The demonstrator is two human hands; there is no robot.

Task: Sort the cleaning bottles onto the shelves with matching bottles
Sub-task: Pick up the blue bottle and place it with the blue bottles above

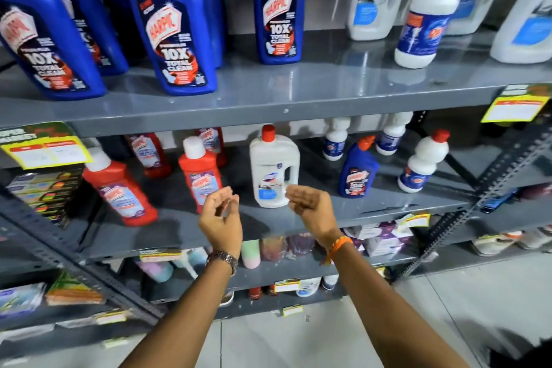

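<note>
Both my hands are raised in front of the middle shelf (373, 212), empty with fingers loosely curled. My left hand (221, 212) hovers just in front of a red bottle with a white cap (200, 172). My right hand (310, 207) is beside the base of a white jug with a red cap (273, 167). Further right on this shelf stand a small blue bottle with a red nozzle (357, 170) and a white bottle with a red cap (422, 161). The upper shelf (298, 98) carries large blue bottles (171, 30) on the left and white bottles (424, 18) on the right.
More red bottles (119, 188) stand at the left of the middle shelf, small white bottles (336, 139) at its back. Yellow price tags (44, 152) hang from the shelf edges. Lower shelves hold mixed packets and boxes. A diagonal metal brace (478, 203) crosses at the right. Tiled floor lies below.
</note>
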